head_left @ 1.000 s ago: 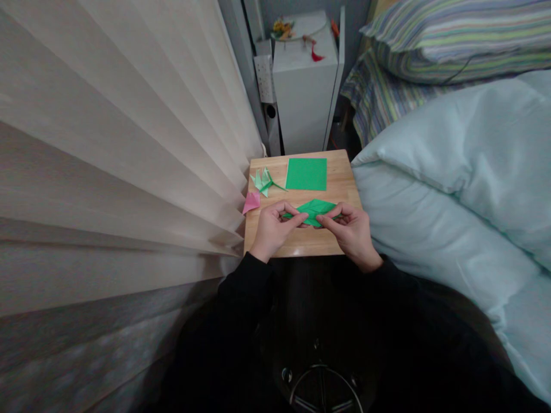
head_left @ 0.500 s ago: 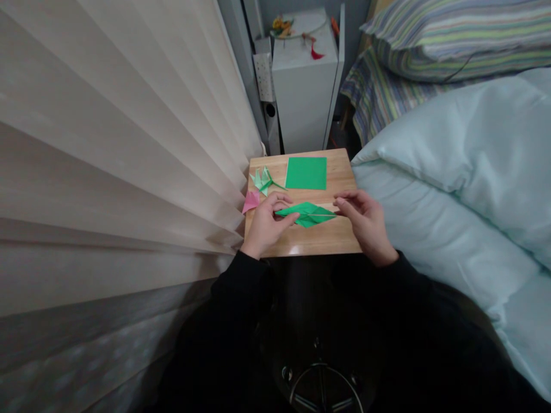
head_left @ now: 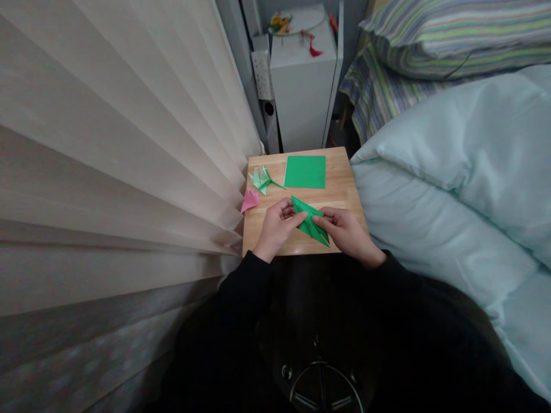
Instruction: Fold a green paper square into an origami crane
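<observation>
A folded green origami paper (head_left: pixel 310 220), long and diamond-shaped, is held slantwise above the front half of a small wooden table (head_left: pixel 340 172). My left hand (head_left: pixel 279 225) pinches its left edge, thumb on top. From the other side my right hand (head_left: pixel 348 230) grips it, with the thumb laid across its face. The fingers behind the paper are partly hidden. Beyond the hands lies a flat green paper square (head_left: pixel 305 172). To the left of that square rests a green folded paper piece (head_left: pixel 263 180) with pointed tips, and near it a pink folded paper (head_left: pixel 250 201).
A pleated curtain (head_left: pixel 142 115) borders the table's left side. On the right is a bed with a pale blue quilt (head_left: pixel 430 189) and a striped pillow (head_left: pixel 447 40). A white cabinet (head_left: pixel 301 103) stands behind the table, carrying a red tassel (head_left: pixel 315 50).
The folded paper has turned from level to slanting, its right end now pointing down toward me. My right hand has moved left and closed on it.
</observation>
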Motion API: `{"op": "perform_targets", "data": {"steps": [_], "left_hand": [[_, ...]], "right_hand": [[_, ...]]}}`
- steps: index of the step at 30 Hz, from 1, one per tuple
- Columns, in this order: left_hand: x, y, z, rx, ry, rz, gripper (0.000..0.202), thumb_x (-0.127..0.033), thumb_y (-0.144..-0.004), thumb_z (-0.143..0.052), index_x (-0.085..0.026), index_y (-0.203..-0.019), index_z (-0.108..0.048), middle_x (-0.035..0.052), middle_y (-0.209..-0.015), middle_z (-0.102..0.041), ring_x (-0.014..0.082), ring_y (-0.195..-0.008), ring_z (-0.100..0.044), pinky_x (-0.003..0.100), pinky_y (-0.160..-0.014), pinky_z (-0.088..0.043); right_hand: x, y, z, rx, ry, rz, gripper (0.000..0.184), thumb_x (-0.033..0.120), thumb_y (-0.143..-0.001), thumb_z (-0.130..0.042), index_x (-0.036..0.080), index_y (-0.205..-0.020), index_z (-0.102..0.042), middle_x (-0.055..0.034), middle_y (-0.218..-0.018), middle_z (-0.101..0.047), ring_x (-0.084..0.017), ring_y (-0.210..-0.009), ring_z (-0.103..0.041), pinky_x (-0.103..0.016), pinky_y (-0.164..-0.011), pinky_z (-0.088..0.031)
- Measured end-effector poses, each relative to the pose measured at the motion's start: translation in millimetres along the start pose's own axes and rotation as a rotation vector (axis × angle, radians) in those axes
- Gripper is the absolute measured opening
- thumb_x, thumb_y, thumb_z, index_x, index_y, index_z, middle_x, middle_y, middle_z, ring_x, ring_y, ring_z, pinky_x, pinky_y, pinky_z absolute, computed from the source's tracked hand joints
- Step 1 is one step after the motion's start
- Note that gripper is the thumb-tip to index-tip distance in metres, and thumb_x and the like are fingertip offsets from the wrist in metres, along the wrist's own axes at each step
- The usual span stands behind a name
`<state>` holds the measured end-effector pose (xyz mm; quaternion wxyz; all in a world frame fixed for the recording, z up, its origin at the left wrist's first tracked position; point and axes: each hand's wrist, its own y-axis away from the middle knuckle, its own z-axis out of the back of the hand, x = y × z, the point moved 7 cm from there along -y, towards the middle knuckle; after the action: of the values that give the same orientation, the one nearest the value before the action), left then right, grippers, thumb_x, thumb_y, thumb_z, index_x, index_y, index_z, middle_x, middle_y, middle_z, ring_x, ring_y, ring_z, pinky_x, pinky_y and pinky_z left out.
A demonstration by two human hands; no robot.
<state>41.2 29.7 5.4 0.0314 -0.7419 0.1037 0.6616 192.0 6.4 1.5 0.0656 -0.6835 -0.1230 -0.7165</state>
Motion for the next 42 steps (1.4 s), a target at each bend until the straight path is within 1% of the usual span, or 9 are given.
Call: {"op": "perform_targets", "data": {"steps": [4, 10, 17, 21, 24, 28, 33, 38, 42], "left_hand": [[10, 1, -7.4, 0.028, 0.069, 0.062, 0.029, -0.034, -0.071, -0.086, -0.014, -0.088, -0.073, 0.0046, -0.087, -0.076, 0.0151, -0.080, -0.069, 0.030, -0.081, -0.055], [5, 0, -5.0, 0.050, 0.026, 0.030, 0.030, -0.035, -0.069, -0.088, -0.015, -0.090, -0.079, 0.0069, -0.094, -0.080, 0.0184, -0.084, -0.072, 0.036, -0.089, -0.057], [2, -2, -1.1, 0.037, -0.033, 0.013, 0.031, -0.039, -0.067, -0.089, -0.015, -0.083, -0.076, 0.0042, -0.084, -0.078, 0.0169, -0.076, -0.070, 0.034, -0.081, -0.058], [-1, -1, -1.5, 0.015, -0.081, -0.004, 0.026, -0.036, -0.069, -0.088, -0.015, -0.077, -0.074, 0.0020, -0.075, -0.074, 0.0146, -0.070, -0.067, 0.030, -0.073, -0.055], [-2, 1, -2.6, 0.017, -0.106, -0.003, 0.027, -0.038, -0.069, -0.088, -0.015, -0.076, -0.074, 0.0016, -0.073, -0.072, 0.0139, -0.067, -0.064, 0.028, -0.068, -0.053], [0, 1, -3.9, 0.043, -0.077, 0.011, 0.031, -0.043, -0.072, -0.087, -0.015, -0.076, -0.075, 0.0013, -0.072, -0.071, 0.0126, -0.065, -0.062, 0.026, -0.065, -0.051], [6, 2, -6.6, 0.069, 0.112, 0.082, 0.042, -0.054, -0.070, -0.087, -0.015, -0.074, -0.073, 0.0000, -0.068, -0.067, 0.0100, -0.060, -0.059, 0.024, -0.060, -0.049], [8, 5, -7.6, 0.038, 0.203, 0.151, 0.040, -0.049, -0.064, -0.093, -0.015, -0.075, -0.074, 0.0004, -0.073, -0.069, 0.0093, -0.063, -0.060, 0.023, -0.062, -0.051], [10, 6, -6.5, 0.000, 0.204, 0.173, 0.036, -0.046, -0.064, -0.092, -0.016, -0.072, -0.075, 0.0001, -0.071, -0.068, 0.0088, -0.063, -0.058, 0.024, -0.063, -0.049]], "right_hand": [[-1, 1, 0, -0.043, 0.009, -0.008, 0.041, 0.057, -0.088, -0.067, 0.018, -0.077, -0.065, 0.0021, -0.065, -0.054, -0.012, -0.059, -0.045, -0.026, -0.053, -0.031], [-1, 3, -1, -0.081, 0.006, -0.015, 0.045, 0.063, -0.085, -0.070, 0.019, -0.076, -0.066, 0.0003, -0.063, -0.059, -0.013, -0.058, -0.049, -0.026, -0.051, -0.034], [-3, 1, -3, -0.052, -0.106, -0.041, 0.049, 0.067, -0.080, -0.075, 0.018, -0.078, -0.069, -0.0039, -0.071, -0.072, -0.016, -0.064, -0.063, -0.027, -0.057, -0.047], [-6, 2, -9, 0.008, -0.195, -0.125, 0.047, 0.061, -0.076, -0.082, 0.017, -0.088, -0.073, -0.0076, -0.082, -0.079, -0.019, -0.074, -0.073, -0.030, -0.068, -0.056], [-9, 2, -11, 0.021, -0.233, -0.160, 0.046, 0.057, -0.071, -0.087, 0.016, -0.089, -0.074, -0.0082, -0.084, -0.080, -0.021, -0.075, -0.075, -0.034, -0.073, -0.060], [-11, 2, -12, 0.044, -0.253, -0.169, 0.043, 0.054, -0.072, -0.087, 0.016, -0.088, -0.075, -0.0075, -0.082, -0.081, -0.020, -0.073, -0.075, -0.034, -0.074, -0.061], [-7, 3, -12, 0.075, -0.266, -0.171, 0.040, 0.050, -0.074, -0.087, 0.015, -0.090, -0.077, -0.0073, -0.083, -0.081, -0.018, -0.073, -0.075, -0.032, -0.074, -0.060], [-3, 4, -12, 0.098, -0.246, -0.148, 0.038, 0.048, -0.075, -0.087, 0.014, -0.088, -0.076, -0.0063, -0.081, -0.079, -0.017, -0.071, -0.073, -0.031, -0.071, -0.059], [-4, 4, -13, 0.100, -0.187, -0.141, 0.038, 0.050, -0.076, -0.084, 0.015, -0.087, -0.075, -0.0072, -0.082, -0.079, -0.018, -0.071, -0.073, -0.031, -0.068, -0.058]]}}
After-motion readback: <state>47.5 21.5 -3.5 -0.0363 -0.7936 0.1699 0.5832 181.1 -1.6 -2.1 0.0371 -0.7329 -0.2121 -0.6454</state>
